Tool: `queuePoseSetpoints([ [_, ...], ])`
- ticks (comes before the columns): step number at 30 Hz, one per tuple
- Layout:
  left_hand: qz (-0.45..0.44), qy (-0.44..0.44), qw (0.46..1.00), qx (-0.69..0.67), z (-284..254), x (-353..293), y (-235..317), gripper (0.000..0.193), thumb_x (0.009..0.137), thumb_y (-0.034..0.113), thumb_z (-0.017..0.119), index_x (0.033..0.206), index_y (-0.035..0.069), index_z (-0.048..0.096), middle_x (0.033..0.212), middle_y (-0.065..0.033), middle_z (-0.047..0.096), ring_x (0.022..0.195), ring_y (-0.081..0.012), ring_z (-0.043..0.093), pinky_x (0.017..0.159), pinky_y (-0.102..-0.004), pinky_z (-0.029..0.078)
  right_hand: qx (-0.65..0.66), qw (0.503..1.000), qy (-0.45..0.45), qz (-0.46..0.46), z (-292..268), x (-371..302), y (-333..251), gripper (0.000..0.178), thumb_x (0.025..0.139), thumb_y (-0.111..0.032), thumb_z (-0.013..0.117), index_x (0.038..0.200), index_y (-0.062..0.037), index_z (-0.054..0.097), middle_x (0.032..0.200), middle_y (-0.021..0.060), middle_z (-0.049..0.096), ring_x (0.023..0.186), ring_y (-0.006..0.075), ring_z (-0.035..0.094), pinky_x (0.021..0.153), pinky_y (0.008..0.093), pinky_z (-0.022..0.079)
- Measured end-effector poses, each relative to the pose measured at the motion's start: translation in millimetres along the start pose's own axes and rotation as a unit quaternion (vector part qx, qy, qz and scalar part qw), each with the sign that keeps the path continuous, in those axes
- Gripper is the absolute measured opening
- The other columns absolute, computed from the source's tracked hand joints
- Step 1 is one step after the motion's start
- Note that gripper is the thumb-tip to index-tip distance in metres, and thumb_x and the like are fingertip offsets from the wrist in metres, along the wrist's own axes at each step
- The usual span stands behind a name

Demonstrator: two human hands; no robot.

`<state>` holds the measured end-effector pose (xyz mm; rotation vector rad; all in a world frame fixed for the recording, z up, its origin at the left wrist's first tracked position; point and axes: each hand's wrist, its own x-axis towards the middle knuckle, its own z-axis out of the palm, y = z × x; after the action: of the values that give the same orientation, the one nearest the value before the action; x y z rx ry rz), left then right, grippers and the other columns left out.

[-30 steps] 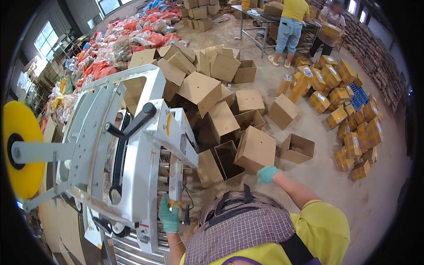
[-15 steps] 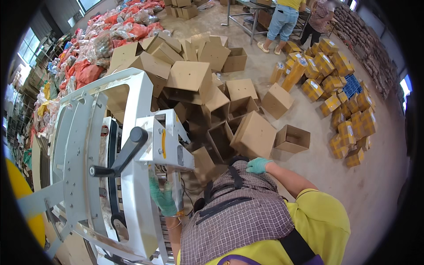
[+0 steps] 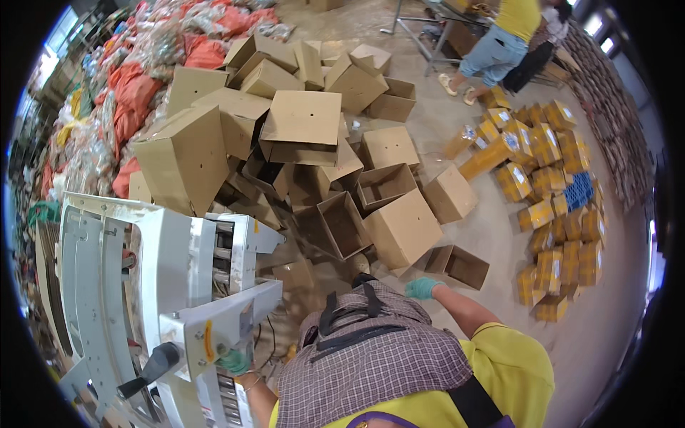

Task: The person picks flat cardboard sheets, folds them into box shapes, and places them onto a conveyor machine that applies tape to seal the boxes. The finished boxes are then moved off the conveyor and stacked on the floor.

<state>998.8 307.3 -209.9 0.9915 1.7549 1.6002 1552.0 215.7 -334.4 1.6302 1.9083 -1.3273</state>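
My left hand (image 3: pixel 234 362), in a green glove, is at the side of a white machine (image 3: pixel 171 242) with metal rollers. It is right beside the arm with the yellow strip, and its fingers are partly hidden there. Near it a black crank handle (image 3: pixel 153 367) sticks out from the machine. My right hand (image 3: pixel 422 288), gloved in the same green, hangs beside my checked apron (image 3: pixel 378 349) with loosely bent fingers and nothing visible in it. Just past it lies an open brown carton (image 3: pixel 458 265).
Beyond the machine, brown cartons (image 3: pixel 303 118) lie in a loose heap. Red and clear plastic bags (image 3: pixel 135 107) are piled at the far left. Tape-wrapped parcels (image 3: pixel 548 182) surround a blue crate (image 3: pixel 576 191) on the right. Two people stand by a metal-framed table (image 3: pixel 442 50).
The view has shifted, and the machine sits lower in it. My left hand has moved to the yellow-striped arm. A large carton shows beyond the machine. My right hand still hangs by the apron.
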Motion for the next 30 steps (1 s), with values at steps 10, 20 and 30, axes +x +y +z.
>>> queuePoseSetpoints([
  [10,0.006,0.084,0.996,0.031,23.5,-13.2,47.7,0.064,0.088,0.042,0.060,0.130,-0.002,0.040,0.122,-0.0117,0.048,0.103,-0.0222,0.048,0.093,-0.0362,0.038,0.061,0.974,0.190,0.105,-147.3,69.7,140.9,0.034,0.085,-0.033,0.053,0.102,-0.0073,0.068,0.107,0.0166,0.065,0.098,0.0345,0.062,0.088,0.0425,0.048],
  [20,-0.037,0.095,0.994,-0.037,47.6,-23.2,63.4,0.052,0.086,0.027,0.064,0.128,0.003,0.045,0.120,-0.0093,0.052,0.107,-0.0215,0.052,0.092,-0.0380,0.044,0.069,0.986,0.125,-0.088,-101.3,39.0,112.8,0.039,0.088,-0.041,0.050,0.105,-0.0086,0.065,0.111,0.0170,0.063,0.103,0.0364,0.058,0.088,0.0437,0.046],
  [30,-0.115,-0.172,0.935,0.286,157.7,-60.6,25.8,0.035,0.088,0.013,0.056,0.120,0.001,0.056,0.114,-0.0168,0.062,0.103,-0.0288,0.059,0.088,-0.0375,0.045,0.168,0.972,0.107,0.122,-68.6,2.2,162.1,0.037,0.087,-0.039,0.052,0.105,-0.0095,0.066,0.110,0.0134,0.064,0.102,0.0356,0.059,0.089,0.0434,0.046],
])
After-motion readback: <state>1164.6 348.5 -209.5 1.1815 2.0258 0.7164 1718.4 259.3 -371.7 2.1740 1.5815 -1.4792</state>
